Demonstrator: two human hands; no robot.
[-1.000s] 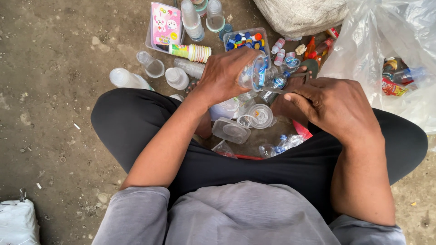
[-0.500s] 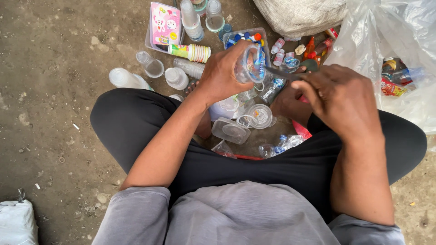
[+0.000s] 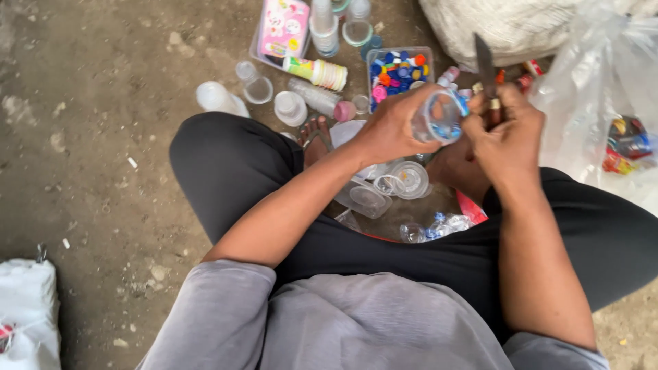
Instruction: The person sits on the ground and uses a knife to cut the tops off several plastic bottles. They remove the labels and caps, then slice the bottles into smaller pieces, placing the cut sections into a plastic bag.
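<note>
Two hands up over the lap: left hand [image 3: 392,127] wrapped around a clear plastic bottle [image 3: 439,116], fingers clenched on its body, bottle held in the air just in front of the crossed legs. Right hand [image 3: 507,130] fisted on a knife [image 3: 485,65], blade pointing up and away, handle buried in the grip, hand touching the bottle's near end. Looks like the cutting step: blade set at the bottle's blue label or neck ring, cut not visibly started. Next move would need a steady bottle and the edge kept away from the left thumb. On the ground beyond: tray of coloured caps [image 3: 397,70], loose cups [image 3: 255,82], flattened clear containers [image 3: 384,188] between the legs.
</note>
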